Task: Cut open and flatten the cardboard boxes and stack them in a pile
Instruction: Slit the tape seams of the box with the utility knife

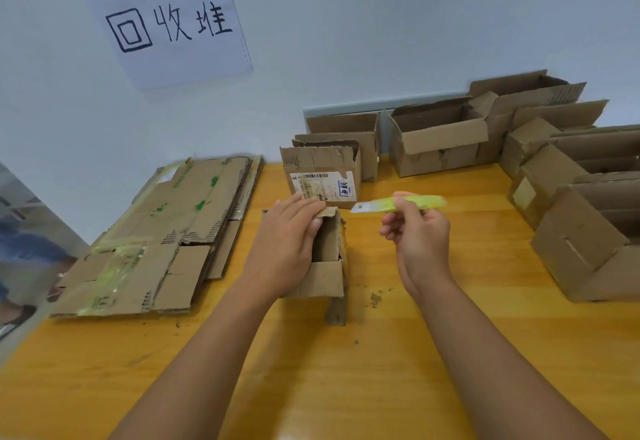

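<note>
A small open cardboard box (329, 249) stands in the middle of the wooden table (346, 387). My left hand (284, 245) grips its left wall, thumb hooked over the rim inside the opening. To the right of the box, my right hand (419, 235) holds a yellow-green utility knife (401, 204) in the air, its blade pointing left, clear of the cardboard. A pile of flattened cardboard (162, 235) with green tape marks lies at the left of the table.
A labelled box (322, 176) stands just behind the one I hold. Several open boxes (436, 141) line the back wall, and more boxes (588, 224) crowd the right edge. Cardboard crumbs (375, 299) dot the tabletop. A paper sign (173, 23) hangs on the wall.
</note>
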Action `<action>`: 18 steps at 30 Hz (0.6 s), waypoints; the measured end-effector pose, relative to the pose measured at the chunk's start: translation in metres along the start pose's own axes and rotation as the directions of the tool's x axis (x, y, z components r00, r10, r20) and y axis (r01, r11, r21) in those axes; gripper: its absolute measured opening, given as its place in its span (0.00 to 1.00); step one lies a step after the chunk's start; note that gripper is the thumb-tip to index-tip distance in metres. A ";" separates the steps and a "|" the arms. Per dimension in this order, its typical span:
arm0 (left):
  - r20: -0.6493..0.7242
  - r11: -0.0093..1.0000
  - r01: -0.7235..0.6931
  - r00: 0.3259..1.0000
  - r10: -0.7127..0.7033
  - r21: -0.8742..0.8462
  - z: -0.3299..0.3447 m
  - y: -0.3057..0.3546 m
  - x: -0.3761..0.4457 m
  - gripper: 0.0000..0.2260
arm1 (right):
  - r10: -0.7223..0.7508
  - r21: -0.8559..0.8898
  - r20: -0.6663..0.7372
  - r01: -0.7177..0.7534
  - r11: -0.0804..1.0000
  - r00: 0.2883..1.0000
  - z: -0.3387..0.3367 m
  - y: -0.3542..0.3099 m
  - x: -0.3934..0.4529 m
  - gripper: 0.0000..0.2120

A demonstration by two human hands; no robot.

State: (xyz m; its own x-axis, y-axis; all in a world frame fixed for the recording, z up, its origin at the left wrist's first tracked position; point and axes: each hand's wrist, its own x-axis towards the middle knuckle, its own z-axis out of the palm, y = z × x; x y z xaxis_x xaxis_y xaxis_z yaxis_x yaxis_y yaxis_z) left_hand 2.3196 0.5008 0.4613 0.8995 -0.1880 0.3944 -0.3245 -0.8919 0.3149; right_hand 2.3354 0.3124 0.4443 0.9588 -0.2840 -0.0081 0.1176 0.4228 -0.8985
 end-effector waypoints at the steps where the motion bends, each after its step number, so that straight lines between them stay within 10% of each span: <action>1: -0.022 0.999 0.010 1.000 -0.010 0.031 0.001 -0.001 -0.001 0.19 | -0.002 0.043 -0.032 0.003 0.999 0.999 -0.003 -0.002 0.003 0.05; 10: -0.337 0.988 0.151 0.933 -0.127 0.045 -0.002 0.004 0.006 0.04 | -0.171 -0.432 0.262 0.274 0.859 0.950 -0.008 0.007 -0.007 0.13; 14: -0.275 0.966 0.248 0.936 -0.221 0.068 -0.013 -0.001 0.004 0.04 | -0.032 -0.823 0.523 0.514 0.243 0.852 -0.026 0.016 -0.008 0.21; 18: -0.149 0.971 0.239 0.960 -0.236 0.003 -0.014 -0.003 -0.004 0.02 | 0.238 -0.794 0.501 0.551 -0.257 0.832 -0.038 0.019 -0.020 0.26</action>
State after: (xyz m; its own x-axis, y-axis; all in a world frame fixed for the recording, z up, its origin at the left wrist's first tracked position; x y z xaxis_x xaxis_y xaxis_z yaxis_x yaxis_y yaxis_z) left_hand 2.3127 0.5096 0.4706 0.8969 0.0912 0.4328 -0.0991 -0.9122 0.3976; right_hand 2.3081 0.2933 0.4105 0.9553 0.2955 -0.0012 0.2931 -0.9482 -0.1221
